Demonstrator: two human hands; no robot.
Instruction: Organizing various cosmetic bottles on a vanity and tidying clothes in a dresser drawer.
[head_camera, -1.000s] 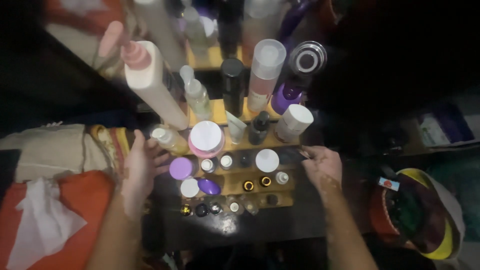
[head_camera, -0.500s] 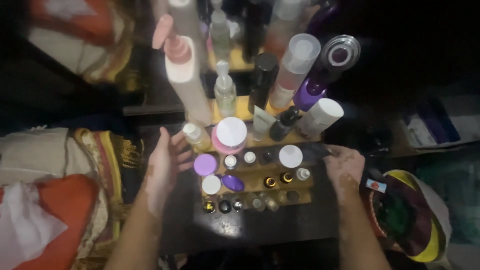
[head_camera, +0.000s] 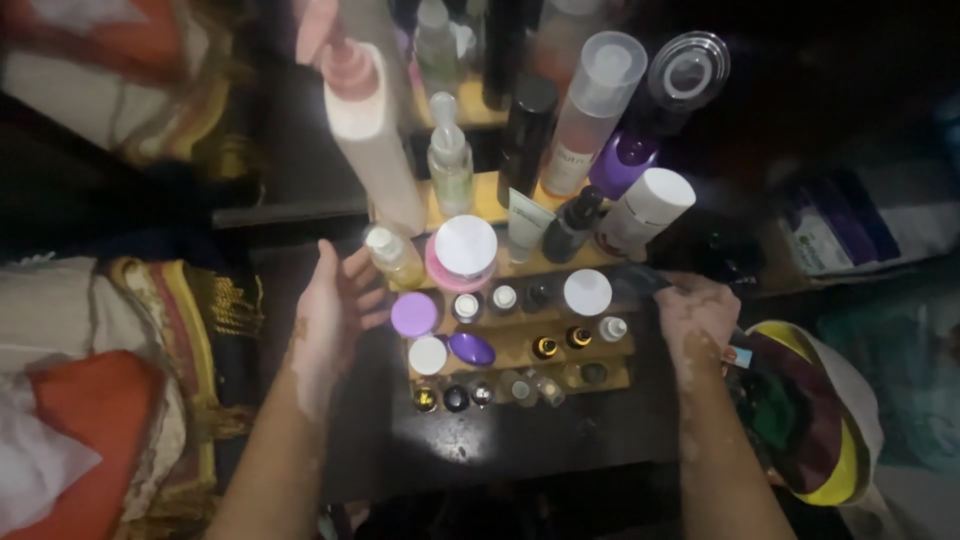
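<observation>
Flanking a stepped wooden rack (head_camera: 520, 352) of small bottles, the two hands are sitting at its opposite ends in the head view. The left hand (head_camera: 335, 312) is hanging wide open, palm turned toward the rack, fingers spread and holding nothing — its fingertips are lying just beside a small yellowish bottle (head_camera: 393, 256) and a purple-capped jar (head_camera: 413, 314). The right hand (head_camera: 695, 312) is pressing its fingers against the rack's right end; whether it is truly gripping the wood, I cannot tell. Beyond the left fingertips a tall pump bottle (head_camera: 368, 140) is leaning, and a white-lidded pink jar (head_camera: 464, 250) is standing past the yellowish bottle. Open dark tabletop (head_camera: 500, 440) is lying between the wrists, nearer the person; folded cloth (head_camera: 150, 330) is crowding the left forearm, a round bag (head_camera: 810, 420) the right. Compared with half a second back, both hands are keeping their stations while the view is shifting slightly.
</observation>
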